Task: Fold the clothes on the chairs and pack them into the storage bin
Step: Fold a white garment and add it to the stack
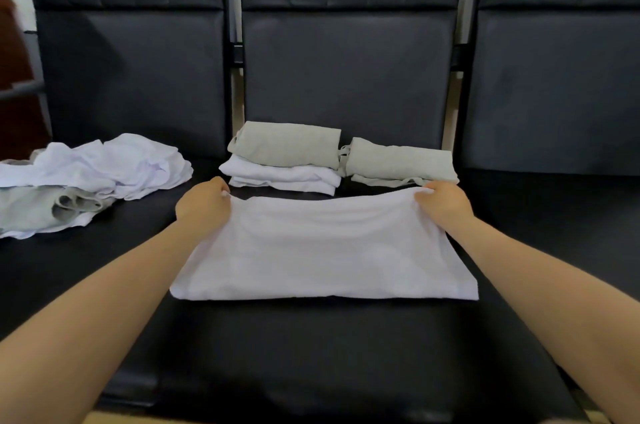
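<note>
A white garment [322, 250] lies partly folded on the middle black chair seat [311, 347]. My left hand [204, 204] grips its far left corner and my right hand [443, 202] grips its far right corner, both lifting that edge slightly. Behind it stands a stack of folded clothes [284, 160], grey on top of white, and beside that a folded grey garment [398, 160]. On the left seat sits a loose heap of unfolded white and grey clothes [86, 178]. No storage bin is in view.
Three black padded chair backs [346, 70] rise behind the seats, with narrow gaps between them. A dark red-brown piece of furniture [14, 77] stands at the far left edge. The right seat [554, 209] holds nothing.
</note>
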Motion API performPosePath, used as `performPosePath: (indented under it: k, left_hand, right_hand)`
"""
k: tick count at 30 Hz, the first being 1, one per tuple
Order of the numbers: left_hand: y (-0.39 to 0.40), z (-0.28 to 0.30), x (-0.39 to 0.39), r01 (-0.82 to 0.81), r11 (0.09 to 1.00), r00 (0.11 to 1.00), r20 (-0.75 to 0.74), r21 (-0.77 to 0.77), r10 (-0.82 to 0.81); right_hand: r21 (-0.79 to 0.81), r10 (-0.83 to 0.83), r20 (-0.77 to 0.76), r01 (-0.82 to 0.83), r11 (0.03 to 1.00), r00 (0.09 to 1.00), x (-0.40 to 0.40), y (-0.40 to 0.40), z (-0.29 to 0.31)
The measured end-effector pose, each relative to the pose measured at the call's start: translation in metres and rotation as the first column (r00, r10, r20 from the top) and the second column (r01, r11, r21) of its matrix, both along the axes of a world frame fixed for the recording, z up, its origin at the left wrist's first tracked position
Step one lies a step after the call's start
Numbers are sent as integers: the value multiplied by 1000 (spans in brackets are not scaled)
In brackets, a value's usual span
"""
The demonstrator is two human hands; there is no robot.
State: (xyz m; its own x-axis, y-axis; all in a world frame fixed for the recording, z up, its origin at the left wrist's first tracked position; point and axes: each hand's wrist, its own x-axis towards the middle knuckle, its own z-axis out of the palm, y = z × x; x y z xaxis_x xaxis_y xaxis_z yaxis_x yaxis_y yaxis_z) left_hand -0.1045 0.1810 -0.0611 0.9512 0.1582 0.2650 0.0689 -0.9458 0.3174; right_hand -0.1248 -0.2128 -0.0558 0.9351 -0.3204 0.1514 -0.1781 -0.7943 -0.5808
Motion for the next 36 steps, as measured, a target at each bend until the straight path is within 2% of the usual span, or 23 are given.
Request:
performPosePath:
  k: [3,6,10,16,18,20,22,25,28,30,33,36]
  left_hand:
    - [0,0,-1,-25,998,1000,20,64,23]
    - [-2,3,-9,-82,984,983,175,156,54]
    - [-8,11,-29,-48,993,965,260,110,18]
    - [-31,6,-94,246,968,956,174,-42,-235]
    - [-33,4,-110,277,959,955,126,-59,-268]
    - [-31,4,-120,207,977,975,97,-45,-202]
    - [-23,3,-130,62,997,996,59,-47,-59]
    - [-6,3,-140,-86,983,995,-63,-159,77]
    - [10,0,-141,-44,968,990,-142,-249,8]
    - [15,0,-142,17,958,993,-107,-287,-49]
    - [14,2,-143,19,936,997,-60,-351,-43]
    - [6,6,-144,0,887,999,-35,-463,-18]
  right_hand:
    - [31,-36,56,35,999,998,-2,4,0]
    - [-36,-83,90,86,996,993,-12,10,2]
    - [-122,-50,82,60,991,995,-36,11,8]
    - [-54,-27,-38,25,998,999,-88,-5,3]
    - [-1,-19,-81,19,1000,997,-99,-11,5]
    - [63,0,-128,8,998,992,-106,-13,13]
    - [67,3,-204,10,998,979,-113,-9,17]
    - [50,22,-264,-9,999,964,-125,2,15]
    - [61,33,-251,-18,998,967,-132,13,13]
    - [115,27,-182,-6,993,983,-134,15,11]
    - [231,30,-88,-9,973,996,-139,18,7]
    - [337,100,-128,-51,940,987,-141,15,10]
